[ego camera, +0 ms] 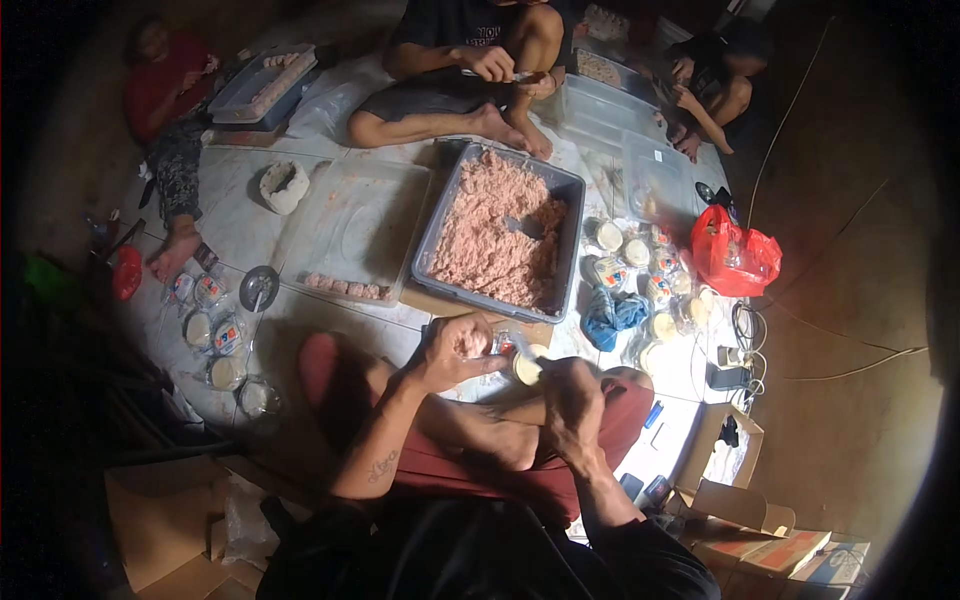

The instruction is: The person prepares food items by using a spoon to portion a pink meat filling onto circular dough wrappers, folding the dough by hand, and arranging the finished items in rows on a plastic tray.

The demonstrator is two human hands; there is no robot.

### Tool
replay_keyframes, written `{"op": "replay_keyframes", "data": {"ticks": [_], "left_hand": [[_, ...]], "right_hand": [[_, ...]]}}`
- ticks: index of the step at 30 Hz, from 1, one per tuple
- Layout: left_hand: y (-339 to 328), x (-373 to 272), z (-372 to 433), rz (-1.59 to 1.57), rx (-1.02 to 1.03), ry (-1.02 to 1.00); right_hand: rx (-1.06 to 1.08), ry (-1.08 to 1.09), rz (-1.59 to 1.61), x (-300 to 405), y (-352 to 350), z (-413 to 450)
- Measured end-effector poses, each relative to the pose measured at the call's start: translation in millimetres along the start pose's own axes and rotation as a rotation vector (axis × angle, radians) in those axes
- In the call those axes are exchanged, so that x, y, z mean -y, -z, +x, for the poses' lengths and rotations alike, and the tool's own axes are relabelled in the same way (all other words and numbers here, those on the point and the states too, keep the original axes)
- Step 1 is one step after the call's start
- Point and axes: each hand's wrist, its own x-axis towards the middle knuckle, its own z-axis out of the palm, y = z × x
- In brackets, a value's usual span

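Note:
My left hand is raised over my crossed legs, fingers curled around a small pinkish lump of filling, partly hidden by the fingers. Close by, my right hand grips a flat-bladed spreader or knife, its blade pointing up and left towards the left hand. Beneath the blade lies a stack of round pale dough wrappers on the floor. Directly ahead stands a grey plastic tub heaped with pink minced filling, a dark scoop resting in it.
Left of the tub, a clear plastic tray holds a row of filled dumplings. Wrapper packs lie at left, others at right beside a blue cloth and a red plastic bag. Several people sit across, one handling food.

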Motion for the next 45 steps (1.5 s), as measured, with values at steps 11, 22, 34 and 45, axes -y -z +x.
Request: {"op": "replay_keyframes", "data": {"ticks": [11,22,34,45], "left_hand": [[-20,13,8,0.331,-0.164,-0.052],[-15,24,3,0.15,-0.123,-0.113],[-6,-10,10,0.16,-0.11,-0.099],[-4,1,12,0.242,-0.153,-0.165]], "right_hand": [[0.187,0.011,-0.181,-22,-1,2],[0.155,0.065,-0.05,9,12,9],[0.011,0.008,0.03,4,9,5],[0.056,-0.03,0.028,16,11,14]]}}
